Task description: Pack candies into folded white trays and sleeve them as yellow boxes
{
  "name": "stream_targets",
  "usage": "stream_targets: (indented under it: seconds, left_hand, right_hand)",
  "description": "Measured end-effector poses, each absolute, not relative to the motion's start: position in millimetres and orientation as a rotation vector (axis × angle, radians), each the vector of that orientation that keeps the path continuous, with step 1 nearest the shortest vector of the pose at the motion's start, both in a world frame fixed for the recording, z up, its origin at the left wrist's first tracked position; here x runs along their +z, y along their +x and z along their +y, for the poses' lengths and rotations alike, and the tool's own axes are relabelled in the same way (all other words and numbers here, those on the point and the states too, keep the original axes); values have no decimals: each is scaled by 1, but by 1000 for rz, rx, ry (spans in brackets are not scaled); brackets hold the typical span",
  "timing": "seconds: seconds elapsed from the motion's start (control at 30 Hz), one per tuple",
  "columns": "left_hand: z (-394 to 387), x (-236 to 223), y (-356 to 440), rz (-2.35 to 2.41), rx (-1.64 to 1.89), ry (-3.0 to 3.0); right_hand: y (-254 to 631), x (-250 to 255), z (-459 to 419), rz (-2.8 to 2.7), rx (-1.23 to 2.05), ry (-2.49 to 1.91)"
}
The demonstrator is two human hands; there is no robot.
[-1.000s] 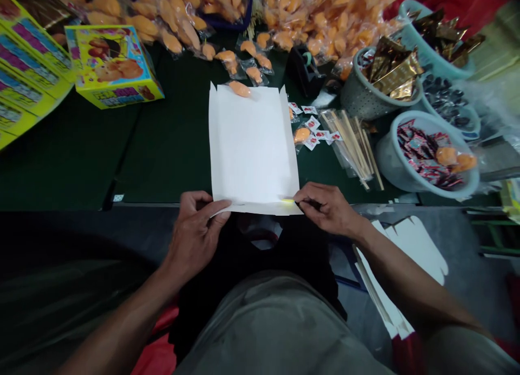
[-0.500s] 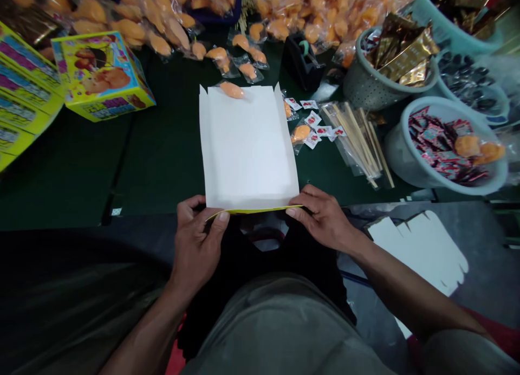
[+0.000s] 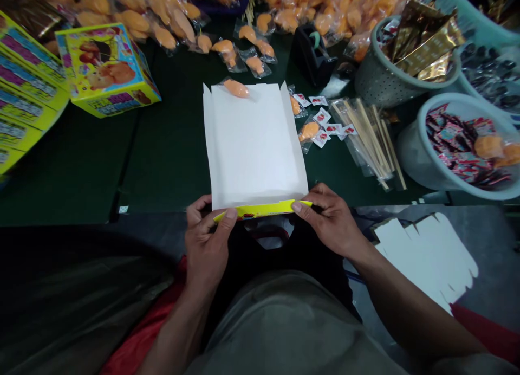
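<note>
Dark table (image 3: 170, 153) — 1 tape dispenser (image 3: 311, 58); left hand (image 3: 208, 239), right hand (image 3: 331, 220) pinch 1 carton (image 3: 255, 147).

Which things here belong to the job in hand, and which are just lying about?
In hand:
- white card, its yellow flap pinched by left hand and right hand

Apparently just lying about, untouched:
- tape dispenser
- wooden sticks
- perforated basket
- yellow printed box

Left hand (image 3: 209, 237) and right hand (image 3: 327, 218) apart, both pinching, thumbs (image 3: 231, 214) angled inward; bare forearms (image 3: 406, 293) converging
</note>
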State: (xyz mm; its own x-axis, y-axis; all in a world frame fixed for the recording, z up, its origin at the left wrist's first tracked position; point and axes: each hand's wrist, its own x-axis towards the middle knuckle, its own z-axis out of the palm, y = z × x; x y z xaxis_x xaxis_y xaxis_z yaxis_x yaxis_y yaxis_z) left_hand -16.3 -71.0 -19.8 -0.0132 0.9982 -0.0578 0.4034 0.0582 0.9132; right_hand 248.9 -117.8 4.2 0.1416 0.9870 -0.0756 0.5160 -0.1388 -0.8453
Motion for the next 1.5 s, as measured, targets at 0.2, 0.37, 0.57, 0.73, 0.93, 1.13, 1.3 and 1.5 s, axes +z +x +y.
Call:
stream_targets:
  seconds: [0.2,0.37,0.57,0.73,0.93,1.13,1.3,1.5]
  left_hand:
    - [-71,-22,-23,1478,917,1412]
    - [-71,-27,-20,1467,971,1340]
    - [-71,-28,-17,1474,1018,1335]
    - [-71,-27,-14,1529,1001,1374]
    - [-69,-30,-12,1565,1028,1364]
    - [-71,-30,-10,1545,1073,1314]
    - [-79,-26,-8,1550,1122,1488]
    - [-84,-28,-8,1628,1090,1641]
  right_hand:
    - [249,4,-118,-1388,945,-1728]
    - [248,2,-118,-1351,969,-1729]
    - [250,0,-118,-1336,985,-1745]
    - [251,0,-117,-1330,1004,-1718]
    - [252,1,-116,-1296,1035,-1671]
    - [252,0,-120,-1335,991,-1649]
    - [252,1,-123,-1526,792,-1658]
    - [259,14,-114,-1937,518,-1623]
